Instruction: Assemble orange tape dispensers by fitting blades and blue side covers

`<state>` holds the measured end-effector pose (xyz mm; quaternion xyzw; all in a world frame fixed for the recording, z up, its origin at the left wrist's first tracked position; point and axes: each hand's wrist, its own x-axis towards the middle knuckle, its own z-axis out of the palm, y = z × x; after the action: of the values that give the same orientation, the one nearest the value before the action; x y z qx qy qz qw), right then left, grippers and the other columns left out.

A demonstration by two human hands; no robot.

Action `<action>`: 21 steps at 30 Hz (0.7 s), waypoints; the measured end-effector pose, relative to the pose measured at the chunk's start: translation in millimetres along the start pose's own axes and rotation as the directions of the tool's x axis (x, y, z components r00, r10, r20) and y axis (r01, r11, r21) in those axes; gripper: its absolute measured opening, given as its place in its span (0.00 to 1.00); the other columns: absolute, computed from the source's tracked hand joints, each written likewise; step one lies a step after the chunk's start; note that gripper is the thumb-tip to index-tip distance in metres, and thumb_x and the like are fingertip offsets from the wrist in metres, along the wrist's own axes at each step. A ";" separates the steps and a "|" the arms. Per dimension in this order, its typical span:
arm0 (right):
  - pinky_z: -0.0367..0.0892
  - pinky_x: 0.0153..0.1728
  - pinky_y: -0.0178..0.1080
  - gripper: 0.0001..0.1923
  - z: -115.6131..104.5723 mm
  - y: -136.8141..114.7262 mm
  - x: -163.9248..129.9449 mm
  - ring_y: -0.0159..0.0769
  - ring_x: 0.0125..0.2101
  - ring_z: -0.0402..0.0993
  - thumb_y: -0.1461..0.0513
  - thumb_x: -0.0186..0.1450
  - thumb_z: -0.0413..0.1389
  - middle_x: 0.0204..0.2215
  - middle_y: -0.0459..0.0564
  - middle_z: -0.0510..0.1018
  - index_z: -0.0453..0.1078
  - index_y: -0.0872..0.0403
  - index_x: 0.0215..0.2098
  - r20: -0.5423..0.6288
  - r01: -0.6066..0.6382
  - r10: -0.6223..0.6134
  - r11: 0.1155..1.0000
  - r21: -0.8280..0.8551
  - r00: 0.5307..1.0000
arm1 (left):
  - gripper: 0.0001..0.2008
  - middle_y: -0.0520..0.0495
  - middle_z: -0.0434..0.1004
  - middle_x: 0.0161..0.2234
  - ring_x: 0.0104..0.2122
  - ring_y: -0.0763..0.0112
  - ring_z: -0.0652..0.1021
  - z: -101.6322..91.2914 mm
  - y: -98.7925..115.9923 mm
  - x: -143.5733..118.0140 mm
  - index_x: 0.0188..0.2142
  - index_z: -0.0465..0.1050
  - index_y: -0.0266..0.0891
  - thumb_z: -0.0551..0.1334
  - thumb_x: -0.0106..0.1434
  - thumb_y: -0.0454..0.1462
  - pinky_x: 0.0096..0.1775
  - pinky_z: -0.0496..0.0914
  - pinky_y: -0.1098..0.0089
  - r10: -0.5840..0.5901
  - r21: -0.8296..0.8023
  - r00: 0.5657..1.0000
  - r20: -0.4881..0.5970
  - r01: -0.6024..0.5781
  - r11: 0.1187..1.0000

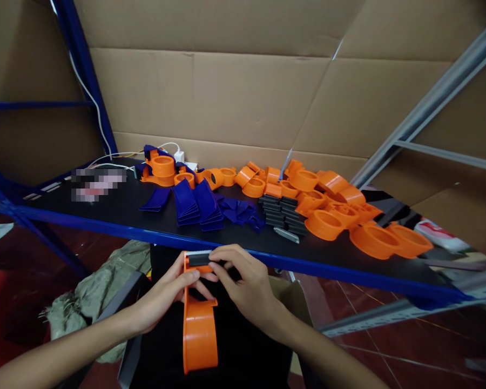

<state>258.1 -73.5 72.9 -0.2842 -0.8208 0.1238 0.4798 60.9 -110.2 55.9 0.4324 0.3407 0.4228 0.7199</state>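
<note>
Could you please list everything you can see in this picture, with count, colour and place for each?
orange tape dispenser: one, orange with a black piece and a toothed strip at its top end, held in both hands below the table edge.
orange round parts: many, orange, heaped over the middle and right of the table.
blue flat pieces: several stacks, dark blue, left of centre on the table.
black pieces: one stacked group, black, centre of the table.
table: one, black top with blue edge.
white cable: one, white, along the blue post at the left.
cardboard sheets: several, brown, behind the table.
left hand: grips the dispenser's top from the left.
right hand: fingers on the black piece.
</note>
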 end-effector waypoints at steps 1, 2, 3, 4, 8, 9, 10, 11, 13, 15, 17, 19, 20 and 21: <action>0.75 0.43 0.39 0.07 -0.3 -0.9 -0.4 0.35 0.40 0.78 0.69 0.68 0.57 0.39 0.50 0.80 0.73 0.53 0.42 0.007 0.032 -0.032 0.999 -0.011 0.999 | 0.14 0.37 0.79 0.50 0.41 0.55 0.82 -0.7 -0.5 0.0 0.52 0.64 0.41 0.59 0.69 0.42 0.43 0.72 0.60 0.003 0.013 1.000 0.000 -0.003 1.000; 0.75 0.43 0.39 0.08 -0.7 -2.0 -0.9 0.35 0.40 0.77 0.69 0.68 0.56 0.39 0.51 0.80 0.73 0.53 0.42 0.024 0.075 -0.075 0.997 -0.026 0.997 | 0.14 0.38 0.80 0.50 0.41 0.56 0.82 -1.3 -1.0 0.1 0.51 0.65 0.40 0.59 0.70 0.42 0.44 0.72 0.60 0.006 0.019 1.000 0.002 -0.006 1.000; 0.75 0.44 0.40 0.09 -1.1 -3.1 -1.3 0.36 0.41 0.77 0.70 0.69 0.54 0.39 0.51 0.80 0.73 0.54 0.43 0.048 0.123 -0.121 0.992 -0.040 0.991 | 0.14 0.38 0.80 0.49 0.41 0.56 0.82 -1.8 -1.3 0.1 0.51 0.65 0.40 0.58 0.70 0.42 0.44 0.72 0.59 0.010 0.021 1.000 0.004 -0.010 1.000; 0.75 0.44 0.40 0.09 -1.5 -4.0 -1.6 0.37 0.42 0.77 0.70 0.69 0.53 0.40 0.52 0.80 0.73 0.54 0.44 0.071 0.168 -0.164 0.985 -0.051 0.984 | 0.13 0.38 0.81 0.48 0.41 0.56 0.82 -2.1 -1.5 0.2 0.51 0.65 0.40 0.58 0.70 0.42 0.44 0.71 0.59 0.013 0.021 1.000 0.007 -0.013 1.000; 0.76 0.43 0.40 0.09 -0.7 -4.8 -2.0 0.37 0.42 0.77 0.70 0.69 0.54 0.40 0.53 0.80 0.74 0.54 0.44 0.081 0.208 -0.205 0.978 -0.025 0.975 | 0.12 0.41 0.82 0.42 0.36 0.61 0.82 -1.0 -2.0 0.8 0.50 0.65 0.39 0.57 0.71 0.42 0.45 0.70 0.61 0.041 0.077 0.999 0.017 -0.042 0.996; 0.76 0.42 0.39 0.09 0.2 -4.6 -2.2 0.36 0.41 0.77 0.70 0.68 0.55 0.39 0.52 0.80 0.74 0.54 0.43 0.066 0.191 -0.190 0.982 -0.012 0.980 | 0.12 0.42 0.82 0.42 0.35 0.62 0.82 -0.6 -2.2 0.9 0.50 0.65 0.39 0.57 0.70 0.42 0.45 0.70 0.61 0.048 0.092 0.999 0.017 -0.049 0.995; 0.76 0.42 0.39 0.09 1.1 -4.7 -2.8 0.36 0.40 0.77 0.70 0.68 0.56 0.39 0.51 0.80 0.74 0.53 0.42 0.053 0.177 -0.177 0.984 -0.005 0.983 | 0.12 0.43 0.82 0.41 0.35 0.63 0.82 -0.2 -2.4 1.1 0.50 0.66 0.39 0.58 0.70 0.42 0.45 0.70 0.62 0.052 0.101 0.999 0.016 -0.054 0.993; 0.76 0.42 0.38 0.09 1.9 -5.1 -3.5 0.36 0.40 0.77 0.71 0.68 0.56 0.39 0.51 0.80 0.74 0.53 0.43 0.045 0.172 -0.172 0.985 -0.006 0.984 | 0.12 0.44 0.82 0.40 0.34 0.63 0.82 -0.1 -2.6 1.4 0.50 0.66 0.40 0.58 0.70 0.42 0.45 0.70 0.63 0.055 0.099 0.998 0.013 -0.056 0.993; 0.76 0.43 0.39 0.11 1.9 -6.7 -4.9 0.36 0.42 0.77 0.71 0.68 0.55 0.40 0.52 0.80 0.73 0.54 0.45 0.062 0.193 -0.192 0.981 -0.008 0.979 | 0.12 0.45 0.82 0.36 0.33 0.64 0.81 -0.5 -2.5 2.1 0.49 0.66 0.39 0.58 0.70 0.42 0.43 0.71 0.64 0.054 0.064 0.999 0.009 -0.054 0.996; 0.75 0.46 0.40 0.13 -1.6 -7.7 -3.5 0.37 0.45 0.77 0.72 0.68 0.54 0.43 0.53 0.80 0.73 0.54 0.47 0.088 0.222 -0.221 0.975 -0.003 0.971 | 0.12 0.45 0.81 0.32 0.31 0.64 0.81 -1.5 -1.4 3.2 0.48 0.67 0.39 0.59 0.70 0.43 0.39 0.72 0.65 0.048 -0.007 0.999 -0.001 -0.048 0.999; 0.74 0.47 0.40 0.13 -9.1 -4.4 4.0 0.36 0.45 0.77 0.71 0.69 0.52 0.44 0.52 0.80 0.73 0.53 0.47 0.073 0.198 -0.196 0.980 -0.027 0.978 | 0.12 0.45 0.81 0.31 0.30 0.64 0.80 -2.5 1.0 4.4 0.45 0.69 0.37 0.59 0.69 0.44 0.35 0.73 0.67 0.017 -0.096 0.999 -0.032 -0.020 0.995; 0.73 0.45 0.39 0.10 -19.6 5.7 18.7 0.37 0.44 0.77 0.67 0.70 0.53 0.43 0.51 0.81 0.73 0.52 0.46 0.027 0.081 -0.077 0.983 -0.164 0.997 | 0.14 0.43 0.80 0.30 0.28 0.65 0.80 -3.2 4.1 5.2 0.42 0.71 0.35 0.60 0.68 0.45 0.32 0.74 0.66 -0.048 -0.182 0.997 -0.060 0.037 0.983; 0.73 0.43 0.40 0.09 -25.0 13.3 28.2 0.38 0.43 0.77 0.65 0.70 0.53 0.42 0.51 0.81 0.73 0.51 0.46 0.015 -0.008 0.012 0.960 -0.278 1.000 | 0.15 0.43 0.80 0.29 0.26 0.65 0.79 -3.2 5.5 5.4 0.40 0.72 0.34 0.60 0.67 0.45 0.31 0.75 0.65 -0.085 -0.218 0.994 -0.066 0.069 0.973; 0.72 0.41 0.40 0.08 -29.9 22.1 38.1 0.39 0.43 0.76 0.62 0.70 0.54 0.42 0.52 0.81 0.73 0.51 0.46 0.013 -0.095 0.110 0.909 -0.406 0.994 | 0.15 0.42 0.80 0.29 0.26 0.64 0.79 -3.2 6.8 5.4 0.39 0.72 0.34 0.61 0.67 0.46 0.32 0.76 0.63 -0.119 -0.250 0.991 -0.064 0.100 0.963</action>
<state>277.1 -35.4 104.9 -0.4178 -0.8209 -0.0188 0.3889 58.3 -102.5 60.2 0.3034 0.3369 0.4379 0.7763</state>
